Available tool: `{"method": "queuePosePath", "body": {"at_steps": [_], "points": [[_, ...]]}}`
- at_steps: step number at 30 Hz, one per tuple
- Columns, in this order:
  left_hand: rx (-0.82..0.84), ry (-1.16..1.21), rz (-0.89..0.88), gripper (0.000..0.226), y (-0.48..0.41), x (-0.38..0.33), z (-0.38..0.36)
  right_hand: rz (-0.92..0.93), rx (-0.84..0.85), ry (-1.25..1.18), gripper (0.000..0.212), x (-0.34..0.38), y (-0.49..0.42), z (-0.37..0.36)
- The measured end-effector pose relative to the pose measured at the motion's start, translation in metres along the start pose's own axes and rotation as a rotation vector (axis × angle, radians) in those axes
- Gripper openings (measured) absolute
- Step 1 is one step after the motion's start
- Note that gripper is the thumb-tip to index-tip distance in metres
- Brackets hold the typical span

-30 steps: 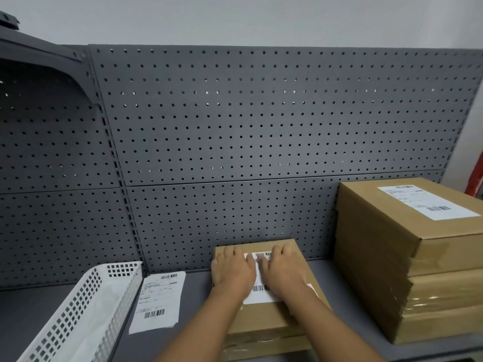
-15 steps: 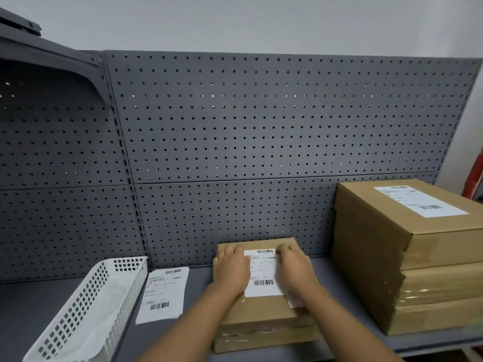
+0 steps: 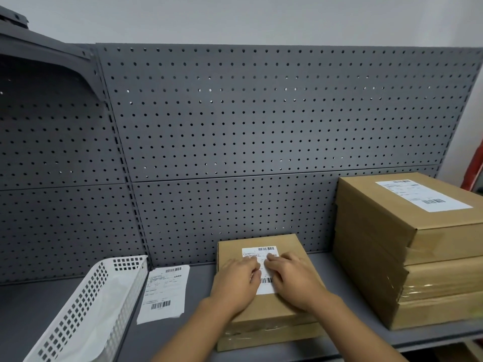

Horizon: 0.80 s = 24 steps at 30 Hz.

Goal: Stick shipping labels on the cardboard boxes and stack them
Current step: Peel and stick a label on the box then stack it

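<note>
A flat cardboard box (image 3: pixel 285 246) lies on the grey shelf in front of me with a white shipping label (image 3: pixel 264 257) on its top. My left hand (image 3: pixel 236 279) lies flat on the label's left part, my right hand (image 3: pixel 294 276) flat on its right part, fingertips nearly touching over the middle. Both palms face down and hold nothing. To the right stands a stack of three cardboard boxes (image 3: pixel 423 259); the top one carries a label (image 3: pixel 423 194). A loose label sheet (image 3: pixel 164 291) rests on the shelf to the left.
A white perforated plastic basket (image 3: pixel 86 307) with white paper inside sits at the far left. A grey pegboard wall (image 3: pixel 235 131) backs the shelf (image 3: pixel 198 291). The shelf's front edge runs just below the box. Something red shows at the right edge (image 3: pixel 474 173).
Both hands have slid inward across the label from its outer edges to its middle. The camera has shifted slightly, so the scene sits a little further right.
</note>
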<state>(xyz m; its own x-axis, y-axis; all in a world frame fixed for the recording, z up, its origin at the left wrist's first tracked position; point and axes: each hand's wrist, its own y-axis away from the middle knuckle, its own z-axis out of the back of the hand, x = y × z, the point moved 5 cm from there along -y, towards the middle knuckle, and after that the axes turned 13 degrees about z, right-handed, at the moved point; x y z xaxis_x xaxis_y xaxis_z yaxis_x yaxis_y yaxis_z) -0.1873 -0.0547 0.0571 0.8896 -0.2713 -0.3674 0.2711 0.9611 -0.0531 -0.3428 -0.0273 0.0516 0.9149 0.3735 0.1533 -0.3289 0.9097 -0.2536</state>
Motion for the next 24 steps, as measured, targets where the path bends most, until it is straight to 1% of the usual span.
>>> {"method": "queuePosePath", "body": {"at_steps": [2, 5, 8, 11, 14, 17, 20, 22, 24], "points": [[0.049, -0.041, 0.007, 0.034, -0.002, -0.002, 0.000, 0.016, 0.037, 0.000, 0.036, 0.001, 0.000, 0.001], [0.075, -0.093, -0.095, 0.044, 0.003, -0.007, 0.002, 0.034, 0.009, -0.106, 0.033, -0.001, 0.007, 0.005], [-0.007, -0.054, -0.123, 0.048, 0.018, -0.003, 0.007, 0.068, -0.058, -0.224, 0.033, 0.001, 0.019, 0.011], [-0.043, 0.042, -0.078, 0.043, 0.038, 0.002, 0.005, 0.098, -0.053, -0.175, 0.036, 0.008, 0.029, 0.008], [-0.092, 0.010, -0.109, 0.042, 0.045, -0.001, -0.003, 0.066, -0.032, -0.177, 0.039, 0.010, 0.034, 0.002], [-0.123, -0.078, -0.142, 0.044, 0.047, -0.009, -0.002, 0.042, 0.030, -0.212, 0.040, 0.006, 0.034, 0.002], [-0.096, -0.093, -0.149, 0.044, 0.046, -0.010, 0.003, 0.072, 0.096, -0.251, 0.038, 0.002, 0.034, 0.006], [-0.035, -0.029, -0.128, 0.042, 0.044, -0.002, 0.009, 0.041, 0.052, -0.248, 0.038, 0.001, 0.038, 0.012], [0.025, 0.074, -0.104, 0.041, 0.044, 0.012, 0.012, -0.022, -0.098, -0.208, 0.036, 0.000, 0.046, 0.022]]}}
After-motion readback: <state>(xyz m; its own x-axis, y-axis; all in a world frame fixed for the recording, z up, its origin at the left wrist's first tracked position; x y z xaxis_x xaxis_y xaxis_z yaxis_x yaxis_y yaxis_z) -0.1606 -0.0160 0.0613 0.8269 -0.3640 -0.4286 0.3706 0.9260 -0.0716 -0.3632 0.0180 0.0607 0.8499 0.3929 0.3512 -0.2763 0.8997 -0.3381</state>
